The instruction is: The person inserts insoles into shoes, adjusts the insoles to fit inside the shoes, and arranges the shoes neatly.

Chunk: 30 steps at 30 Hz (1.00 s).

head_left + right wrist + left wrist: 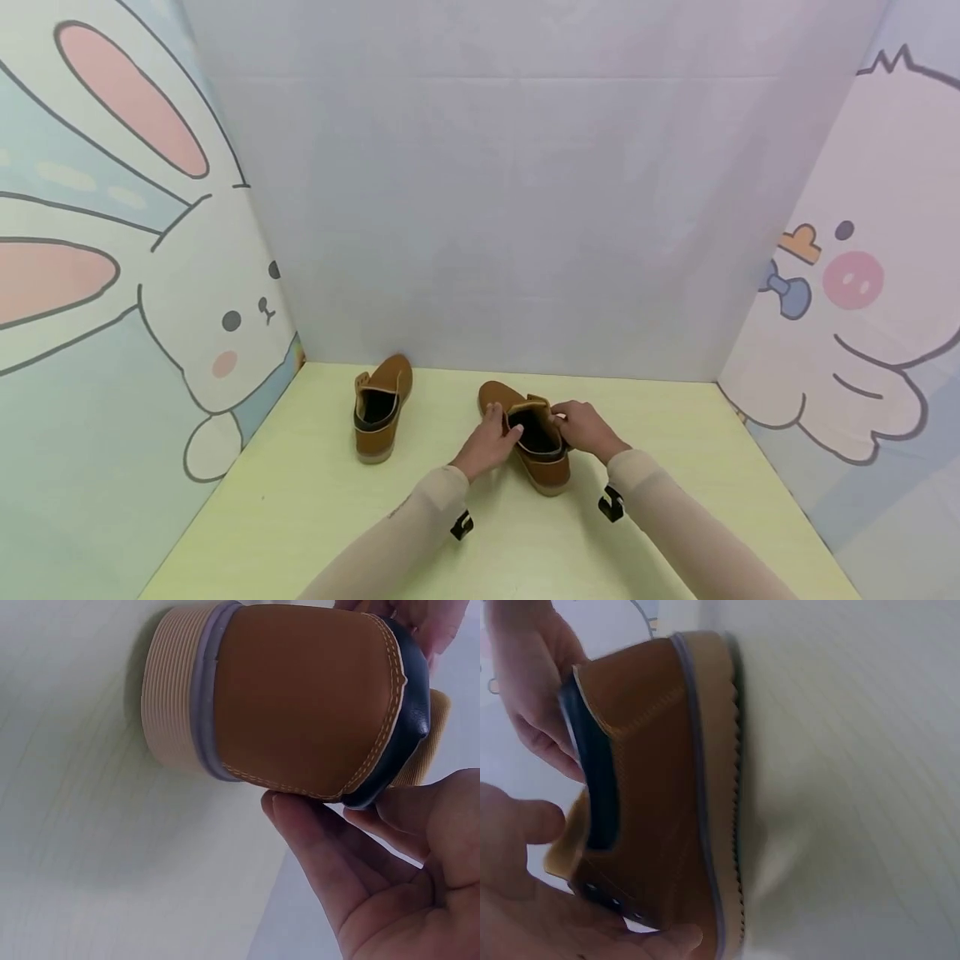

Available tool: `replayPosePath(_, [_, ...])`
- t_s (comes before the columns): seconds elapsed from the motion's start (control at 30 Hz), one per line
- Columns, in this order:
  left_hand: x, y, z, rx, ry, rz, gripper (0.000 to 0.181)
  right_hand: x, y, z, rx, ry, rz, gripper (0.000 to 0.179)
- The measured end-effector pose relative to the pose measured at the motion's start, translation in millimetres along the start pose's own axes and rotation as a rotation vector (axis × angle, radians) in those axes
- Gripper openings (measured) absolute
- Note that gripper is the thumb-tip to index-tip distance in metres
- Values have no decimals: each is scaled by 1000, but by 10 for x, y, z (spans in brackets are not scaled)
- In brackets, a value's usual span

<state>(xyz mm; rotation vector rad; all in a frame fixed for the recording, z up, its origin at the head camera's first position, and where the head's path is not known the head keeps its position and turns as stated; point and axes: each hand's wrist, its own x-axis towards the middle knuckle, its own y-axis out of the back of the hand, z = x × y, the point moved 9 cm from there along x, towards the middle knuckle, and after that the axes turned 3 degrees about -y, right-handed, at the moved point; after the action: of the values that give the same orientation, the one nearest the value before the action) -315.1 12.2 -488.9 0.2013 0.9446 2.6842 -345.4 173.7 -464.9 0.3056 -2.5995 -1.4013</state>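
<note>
A brown leather shoe (550, 473) with a dark collar lining stands on the table between my hands, its toe pointing away and slightly left. My left hand (483, 443) lies along its left side. In the left wrist view, straight fingers (676, 939) touch the shoe's side below the eyelets, and the thumb (541, 821) stands near the tan tongue (561, 859). My right hand (588, 429) pinches the right edge of the collar; the right wrist view shows its fingers (298, 825) against the outside, below the dark padded rim (409, 727).
A matching brown shoe (375, 442) stands upright to the left, its toe towards the back wall (510, 250). The pale yellow tabletop (300, 517) meets side walls printed with a cartoon rabbit (195, 317) and a white cartoon character (900, 250).
</note>
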Motion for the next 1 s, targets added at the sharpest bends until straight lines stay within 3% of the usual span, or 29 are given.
replayPosePath(0.23, [-53,-15,-25,-63,55,16,87,-41,-140,-39,144,-88,-52,19])
replayPosePath(0.5, [102,114,-115,-74,94,47,91,-43,-242,-193,202,-82,-97,31])
replayPosePath(0.77, [204,262,-119,67,97,70,104,-81,-376,-295,274,-30,-157,39])
replayPosePath(1.0, [248,283,-150,236,146,81,114,-119,-434,-274,274,10,-221,43])
